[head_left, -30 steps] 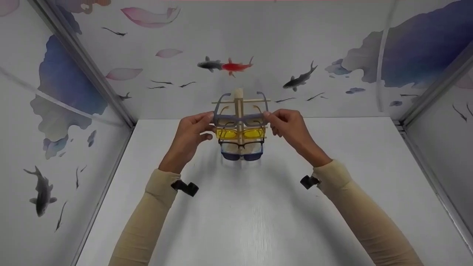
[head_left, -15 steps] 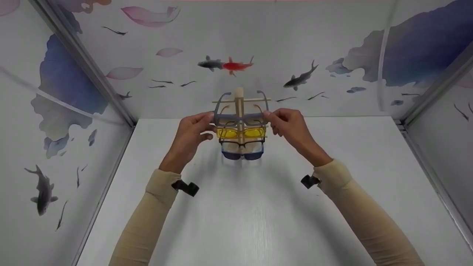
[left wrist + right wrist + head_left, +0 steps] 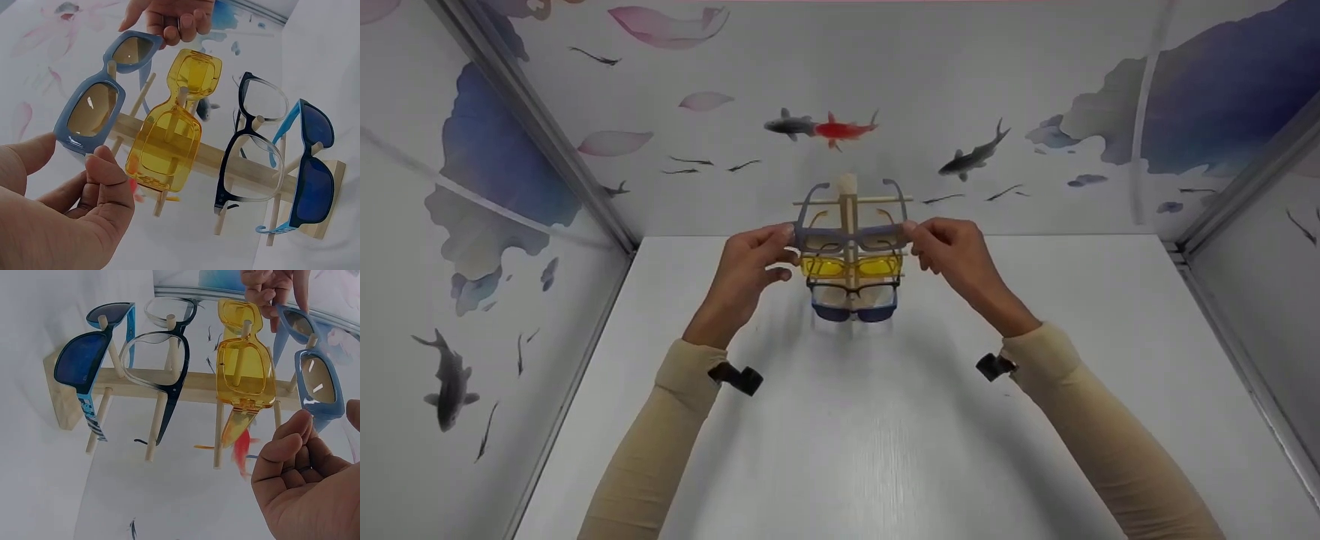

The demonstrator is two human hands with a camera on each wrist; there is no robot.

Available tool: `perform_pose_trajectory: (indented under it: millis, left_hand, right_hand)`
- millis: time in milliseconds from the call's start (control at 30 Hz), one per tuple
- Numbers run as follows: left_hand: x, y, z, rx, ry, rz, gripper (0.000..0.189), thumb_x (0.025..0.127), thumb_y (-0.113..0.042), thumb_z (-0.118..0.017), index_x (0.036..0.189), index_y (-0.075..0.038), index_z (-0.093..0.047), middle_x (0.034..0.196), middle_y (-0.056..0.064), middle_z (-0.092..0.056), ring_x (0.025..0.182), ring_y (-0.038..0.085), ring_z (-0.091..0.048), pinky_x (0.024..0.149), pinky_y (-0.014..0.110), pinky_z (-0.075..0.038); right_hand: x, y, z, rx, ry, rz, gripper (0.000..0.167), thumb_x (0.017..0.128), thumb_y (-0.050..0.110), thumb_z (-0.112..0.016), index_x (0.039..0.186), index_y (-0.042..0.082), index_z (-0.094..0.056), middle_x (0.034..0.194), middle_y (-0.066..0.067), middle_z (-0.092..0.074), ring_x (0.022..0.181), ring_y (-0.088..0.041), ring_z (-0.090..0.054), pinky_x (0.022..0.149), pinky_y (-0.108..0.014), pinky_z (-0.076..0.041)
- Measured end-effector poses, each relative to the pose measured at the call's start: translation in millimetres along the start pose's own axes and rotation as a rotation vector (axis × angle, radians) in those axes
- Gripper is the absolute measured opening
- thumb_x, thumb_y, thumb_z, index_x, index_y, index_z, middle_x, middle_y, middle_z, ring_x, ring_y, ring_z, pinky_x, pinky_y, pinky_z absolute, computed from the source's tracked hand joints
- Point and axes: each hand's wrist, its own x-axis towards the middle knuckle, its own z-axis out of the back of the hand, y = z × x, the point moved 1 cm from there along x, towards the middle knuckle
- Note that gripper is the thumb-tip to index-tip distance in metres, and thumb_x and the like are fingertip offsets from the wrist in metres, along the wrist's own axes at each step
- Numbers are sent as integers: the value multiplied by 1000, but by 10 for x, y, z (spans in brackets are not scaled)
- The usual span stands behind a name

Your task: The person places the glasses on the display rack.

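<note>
Blue-grey framed sunglasses (image 3: 840, 240) with brownish lenses sit at the top of a wooden glasses stand (image 3: 847, 187), a peg behind the bridge. My left hand (image 3: 746, 274) holds their left corner between thumb and fingers; in the left wrist view its fingertips (image 3: 101, 160) are right at the frame's lower end. My right hand (image 3: 952, 251) holds the right corner, index fingertip at the frame's end and thumb at the outer edge in the right wrist view. Just below are yellow glasses (image 3: 851, 267), then black-and-clear glasses (image 3: 853, 291) and dark blue sunglasses (image 3: 855, 312).
The stand is on a white tabletop (image 3: 855, 427), near the back wall (image 3: 930, 67) painted with fish and petals. Side walls with metal edge strips rise at left (image 3: 405, 247) and right. Wooden pegs (image 3: 218, 439) stick out from the stand's post.
My right hand has shifted very slightly to the right at the sunglasses' corner. The left hand and the glasses on the stand look nearly the same; the head view has tilted a little.
</note>
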Motion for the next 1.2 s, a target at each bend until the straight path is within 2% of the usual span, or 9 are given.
perform_pose_trajectory:
  millis: [200,333,600,800,967,1200]
  left_hand:
    - [-66,32,99,62,-43,13,40,112,-34,-68,141,-7,-72,126,17,-67,103,26,-66,80,27,-59]
    - [-124,82,157,116,-39,3,41,112,-35,-69,142,-8,-71,123,14,-69,103,27,-67,81,29,-59]
    - [-299,195,227,252,-50,-43,38,112,-30,-68,143,-8,-71,122,15,-69,101,27,-66,78,29,-58]
    - [-411,331,235,383,-37,-57,40,112,-28,-69,147,-8,-68,120,15,-71,102,30,-68,75,25,-57]
    - [-438,443,268,434,-26,-76,42,111,-29,-70,146,-7,-68,120,17,-72,103,33,-68,73,24,-56]
    - [-506,591,281,526,-15,-89,44,109,-31,-73,146,-8,-69,120,8,-73,107,24,-67,75,29,-59]
  right_hand:
    - [-123,-74,146,-70,-1,-22,44,112,47,-64,115,5,-80,95,-13,-71,78,-25,-63,69,-28,-53]
    - [-235,-132,261,-111,5,-20,41,113,43,-64,120,6,-79,99,-15,-73,79,-28,-64,69,-28,-53]
    - [-459,-237,378,-184,33,0,36,114,39,-64,124,8,-79,101,-8,-76,82,-31,-68,72,-28,-54]
    - [-612,-368,432,-184,6,52,32,112,35,-68,128,10,-78,104,-3,-76,81,-23,-71,73,-28,-54]
    - [-726,-481,447,-189,-13,93,28,111,26,-71,130,8,-78,105,-5,-77,84,-23,-73,72,-25,-53]
    - [-857,-631,541,-247,-15,153,24,108,16,-74,130,7,-77,117,-5,-78,99,-21,-75,88,-23,-56]
